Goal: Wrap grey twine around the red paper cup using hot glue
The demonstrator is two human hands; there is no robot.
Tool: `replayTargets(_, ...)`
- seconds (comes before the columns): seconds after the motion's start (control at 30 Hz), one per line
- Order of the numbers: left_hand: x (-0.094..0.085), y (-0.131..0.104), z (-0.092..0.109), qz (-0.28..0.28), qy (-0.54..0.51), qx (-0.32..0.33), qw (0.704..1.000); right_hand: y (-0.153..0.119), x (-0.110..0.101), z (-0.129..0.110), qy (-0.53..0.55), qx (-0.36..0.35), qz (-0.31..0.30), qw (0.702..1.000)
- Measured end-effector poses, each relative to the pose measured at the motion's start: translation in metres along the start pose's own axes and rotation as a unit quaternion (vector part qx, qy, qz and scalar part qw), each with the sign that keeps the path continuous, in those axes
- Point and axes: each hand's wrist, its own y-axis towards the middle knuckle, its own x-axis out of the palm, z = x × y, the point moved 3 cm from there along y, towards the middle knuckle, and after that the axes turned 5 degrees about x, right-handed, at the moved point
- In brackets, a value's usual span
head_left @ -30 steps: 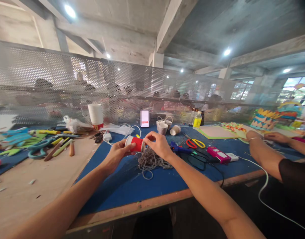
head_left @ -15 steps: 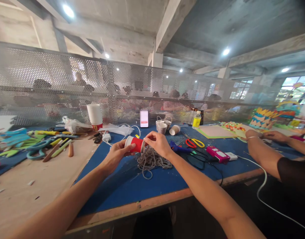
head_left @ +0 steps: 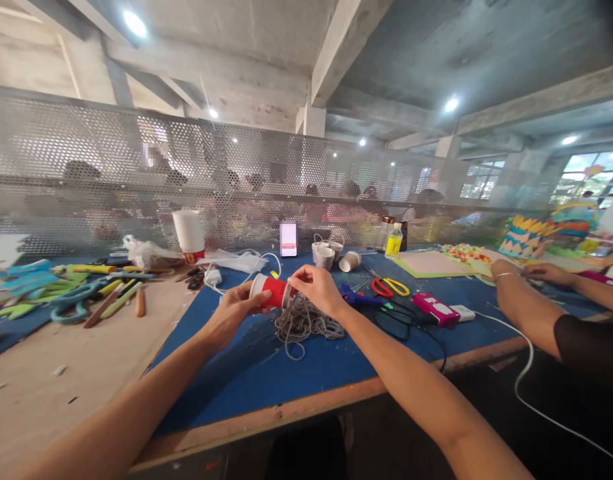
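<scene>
People behind the mesh screen [head_left: 111,173] are blurred.

Both forearms run bare from the near edge of the view up to the left hand [head_left: 232,312] and right hand [head_left: 317,291]; no sleeve, watch or ring shows, though the fingers look too small to be sure.

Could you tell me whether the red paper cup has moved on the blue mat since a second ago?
No. The red cup stays sideways between both hands, just above the grey cord pile.
</scene>
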Motion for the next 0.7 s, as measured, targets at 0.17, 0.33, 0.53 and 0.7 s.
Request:
replayTargets(0.17,0.001,0.000,0.001,0.002,0.012,0.001,1.000,0.002,0.000,0.005,0.006,0.016,-0.003,1.000)
replayTargets(0.33,0.001,0.000,0.001,-0.001,0.026,0.007,1.000,0.005,0.001,0.012,0.026,0.036,-0.005,0.999)
replayTargets(0.53,0.001,-0.001,0.003,-0.006,0.045,0.014,0.999,0.006,0.002,0.015,0.054,0.060,-0.010,0.997)
replayTargets(0.7,0.001,0.000,0.003,-0.006,0.065,0.023,0.998,0.006,0.002,0.016,0.070,0.077,-0.009,0.995)
